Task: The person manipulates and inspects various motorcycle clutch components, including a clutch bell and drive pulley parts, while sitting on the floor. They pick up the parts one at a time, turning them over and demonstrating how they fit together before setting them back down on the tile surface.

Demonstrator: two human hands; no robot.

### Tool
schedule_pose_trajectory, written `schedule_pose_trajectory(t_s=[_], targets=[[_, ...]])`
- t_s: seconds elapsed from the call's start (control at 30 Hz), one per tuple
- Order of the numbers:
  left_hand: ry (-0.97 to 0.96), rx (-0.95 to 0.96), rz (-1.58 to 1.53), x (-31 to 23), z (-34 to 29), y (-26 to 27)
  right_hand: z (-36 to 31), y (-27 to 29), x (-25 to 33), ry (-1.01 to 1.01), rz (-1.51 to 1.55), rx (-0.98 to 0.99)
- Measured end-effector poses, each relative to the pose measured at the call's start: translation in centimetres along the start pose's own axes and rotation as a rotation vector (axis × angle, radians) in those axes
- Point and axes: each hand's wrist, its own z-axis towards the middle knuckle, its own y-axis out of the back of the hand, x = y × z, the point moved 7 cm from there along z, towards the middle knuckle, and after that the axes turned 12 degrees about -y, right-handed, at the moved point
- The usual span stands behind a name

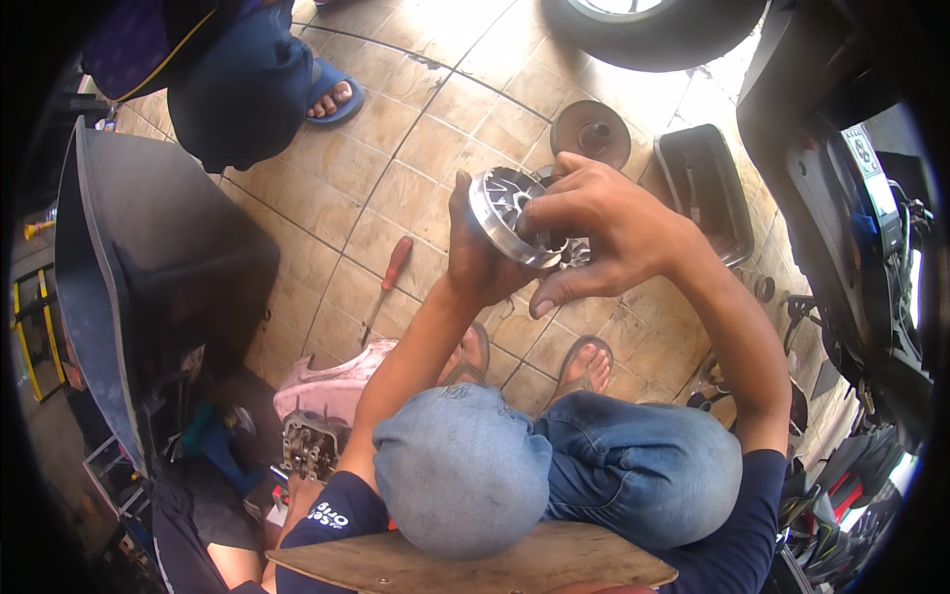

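Note:
A round silver metal part with ribs inside, which looks like a scooter variator, is held up above my knees. My left hand is closed around its left and lower side. On the right, the bent fingers of my right hand grip it, one fingertip reaching over the ribbed face. My right thumb stands apart below. Between that thumb and the fingers shows a small shiny metal bit; whether it belongs to the same part I cannot tell. Some fingertips are hidden.
On the tiled floor lie a red-handled screwdriver, a rusty round disc, a dark tray and a pinkish panel. An engine part sits at lower left, near another person's hand. A motorbike stands right; someone's sandalled foot is far left.

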Motion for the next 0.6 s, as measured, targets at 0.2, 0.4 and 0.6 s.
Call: schedule_pose_trajectory(t_s=[0.2,0.4,0.6], targets=[[-0.026,-0.03,0.245,-1.8,0.3,1.8,-3.1,3.1,-1.7,-0.067,0.095,-0.282],[-0.161,-0.06,0.455,-4.7,1.2,4.1,-11.0,-6.8,-11.2,-0.537,0.45,-0.319],[-0.124,-0.084,0.412,-4.2,2.2,2.1,-17.4,-20.3,-15.0,-0.968,0.032,0.275]])
